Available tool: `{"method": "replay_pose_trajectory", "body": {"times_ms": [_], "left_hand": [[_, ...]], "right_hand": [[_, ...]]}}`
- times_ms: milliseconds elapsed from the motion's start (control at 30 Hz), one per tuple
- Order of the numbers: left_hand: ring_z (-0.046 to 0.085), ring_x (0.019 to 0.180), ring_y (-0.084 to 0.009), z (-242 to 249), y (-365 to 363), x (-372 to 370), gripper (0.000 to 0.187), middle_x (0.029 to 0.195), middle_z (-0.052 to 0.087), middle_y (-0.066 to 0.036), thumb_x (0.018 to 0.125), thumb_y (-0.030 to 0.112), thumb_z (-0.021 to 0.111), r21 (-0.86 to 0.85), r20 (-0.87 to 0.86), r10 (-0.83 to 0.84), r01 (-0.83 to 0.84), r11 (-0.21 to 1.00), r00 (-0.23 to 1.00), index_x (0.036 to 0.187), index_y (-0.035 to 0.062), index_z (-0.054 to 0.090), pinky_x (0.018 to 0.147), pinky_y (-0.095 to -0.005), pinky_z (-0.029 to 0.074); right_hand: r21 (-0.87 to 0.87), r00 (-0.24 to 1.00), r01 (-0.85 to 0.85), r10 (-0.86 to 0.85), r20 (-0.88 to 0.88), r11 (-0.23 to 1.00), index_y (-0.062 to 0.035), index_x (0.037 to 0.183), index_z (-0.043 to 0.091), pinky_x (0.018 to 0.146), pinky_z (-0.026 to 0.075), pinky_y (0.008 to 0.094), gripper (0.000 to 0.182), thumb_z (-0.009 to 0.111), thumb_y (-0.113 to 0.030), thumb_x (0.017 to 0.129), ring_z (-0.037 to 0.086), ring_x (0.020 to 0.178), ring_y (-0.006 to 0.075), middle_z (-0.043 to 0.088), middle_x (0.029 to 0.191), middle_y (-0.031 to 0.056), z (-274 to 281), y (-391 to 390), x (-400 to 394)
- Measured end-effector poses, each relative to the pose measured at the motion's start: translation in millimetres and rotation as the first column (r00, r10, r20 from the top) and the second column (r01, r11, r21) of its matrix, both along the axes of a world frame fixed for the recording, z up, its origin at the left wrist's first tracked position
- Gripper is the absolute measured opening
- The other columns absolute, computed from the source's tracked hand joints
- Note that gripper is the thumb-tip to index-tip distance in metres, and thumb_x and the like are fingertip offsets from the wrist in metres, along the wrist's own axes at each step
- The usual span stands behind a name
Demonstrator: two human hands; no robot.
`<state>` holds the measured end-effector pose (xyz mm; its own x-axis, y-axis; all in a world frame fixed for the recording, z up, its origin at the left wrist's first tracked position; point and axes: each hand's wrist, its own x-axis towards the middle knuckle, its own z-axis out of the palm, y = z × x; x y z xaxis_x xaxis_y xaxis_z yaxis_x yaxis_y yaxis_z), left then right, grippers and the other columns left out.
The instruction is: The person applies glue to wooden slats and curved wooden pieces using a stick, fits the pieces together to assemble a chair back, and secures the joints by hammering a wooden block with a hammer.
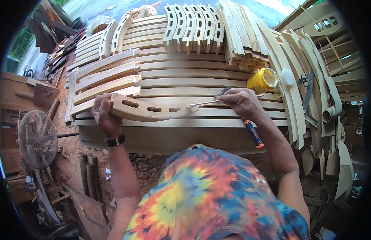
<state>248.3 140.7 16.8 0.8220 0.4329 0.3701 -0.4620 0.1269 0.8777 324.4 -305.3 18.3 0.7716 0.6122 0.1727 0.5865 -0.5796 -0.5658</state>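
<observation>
My left hand (pixel 107 116) grips one end of a curved wooden slat (pixel 153 114), which has several oblong slots along it. At its other end, a thin stick (pixel 211 103) meets the tenon, with a whitish blob at the stick's tip. My right hand (pixel 244 103) is closed around this stick. A hammer (pixel 253 134) with a dark blue and orange handle is also in that hand, its handle hanging below the palm and a dark metal part showing above the fingers. Close beyond my right hand stands an open yellow tub (pixel 262 81).
Long slats form the work surface (pixel 185 66). Several slotted curved pieces (pixel 193 26) and a stack of boards (pixel 243 36) lie at the back. Shorter rails (pixel 107 76) rest at left. A white lid (pixel 288 77) and scissors (pixel 303 80) lie right; a fan (pixel 37 139) stands left.
</observation>
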Motion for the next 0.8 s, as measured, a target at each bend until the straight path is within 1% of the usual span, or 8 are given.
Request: {"method": "replay_pose_trajectory", "body": {"times_ms": [67,267,367,433,467,600,667,800], "left_hand": [[0.060,0.084,-0.0146,1.4,-0.3,0.8,0.033,0.089,0.067,-0.008,0.092,0.028,0.070,0.033,-0.002,0.013,-0.013,0.999,1.000,0.097,-0.0048,0.068,0.082,-0.0296,0.045],[0.058,0.082,-0.0134,6.8,-3.0,1.1,0.038,0.091,0.067,-0.009,0.090,0.031,0.073,0.029,-0.018,-0.044,0.044,0.999,0.999,0.098,-0.0053,0.068,0.079,-0.0273,0.043],[0.058,0.082,-0.0129,12.2,-10.6,1.3,0.041,0.093,0.067,-0.010,0.089,0.034,0.075,0.088,-0.008,-0.030,0.030,0.996,1.000,0.099,-0.0045,0.068,0.077,-0.0268,0.042],[0.058,0.082,-0.0133,18.5,-15.4,3.5,0.042,0.094,0.067,-0.010,0.088,0.036,0.076,0.127,0.001,-0.048,0.047,0.991,0.999,0.100,-0.0042,0.069,0.076,-0.0272,0.042],[0.058,0.082,-0.0136,21.5,-17.4,4.5,0.044,0.095,0.067,-0.011,0.088,0.037,0.077,0.166,0.012,-0.060,0.057,0.984,0.998,0.100,-0.0039,0.069,0.076,-0.0277,0.043],[0.058,0.084,-0.0158,31.4,-23.9,4.9,0.046,0.096,0.067,-0.012,0.086,0.039,0.078,0.194,-0.012,-0.095,0.095,0.976,0.995,0.100,-0.0037,0.069,0.077,-0.0282,0.043],[0.059,0.085,-0.0171,35.8,-31.2,7.7,0.047,0.096,0.067,-0.012,0.085,0.039,0.079,0.239,0.015,-0.110,0.104,0.966,0.994,0.099,-0.0043,0.069,0.078,-0.0282,0.044],[0.059,0.087,-0.0182,35.8,-33.5,11.0,0.046,0.097,0.067,-0.013,0.085,0.038,0.079,0.294,0.039,-0.079,0.064,0.954,0.996,0.099,-0.0048,0.069,0.079,-0.0290,0.044]], "right_hand": [[0.004,1.000,-0.005,0.005,0.008,1.000,-0.0145,0.105,0.081,0.074,0.058,0.0339,0.019,0.074,-0.011,0.088,0.075,0.085,0.0249,0.077,0.096,0.0061,-6.4,0.1,0.6],[-0.021,0.994,-0.016,0.018,0.103,1.000,-0.0181,0.106,0.081,0.071,0.058,0.0359,0.021,0.073,-0.012,0.087,0.074,0.083,0.0253,0.077,0.095,0.0046,-18.7,-0.6,0.7],[-0.113,0.977,-0.023,0.046,0.209,0.993,-0.0195,0.108,0.080,0.070,0.058,0.0374,0.026,0.073,-0.010,0.084,0.073,0.083,0.0239,0.076,0.096,0.0031,-0.8,2.9,-4.8],[-0.268,0.949,-0.019,0.102,0.299,0.963,-0.0203,0.109,0.078,0.069,0.058,0.0377,0.033,0.072,-0.007,0.081,0.072,0.084,0.0221,0.076,0.097,0.0012,11.2,6.5,-8.3],[-0.317,0.954,-0.019,0.112,0.278,0.948,-0.0184,0.112,0.076,0.074,0.058,0.0377,0.035,0.068,-0.007,0.080,0.072,0.088,0.0215,0.075,0.099,0.0007,15.0,8.2,-10.9],[-0.405,0.933,-0.031,0.172,0.317,0.914,-0.0165,0.115,0.074,0.078,0.057,0.0388,0.035,0.065,-0.010,0.082,0.071,0.090,0.0214,0.074,0.101,0.0010,27.4,15.9,-16.3],[-0.510,0.934,-0.068,0.234,0.270,0.858,-0.0152,0.117,0.073,0.081,0.056,0.0401,0.035,0.062,-0.012,0.083,0.071,0.092,0.0215,0.074,0.103,0.0015,32.8,20.5,-19.9],[-0.505,0.937,-0.087,0.243,0.250,0.858,-0.0156,0.117,0.073,0.075,0.056,0.0393,0.036,0.064,-0.011,0.082,0.071,0.089,0.0208,0.074,0.101,0.0013,19.3,18.0,-17.6]]}}
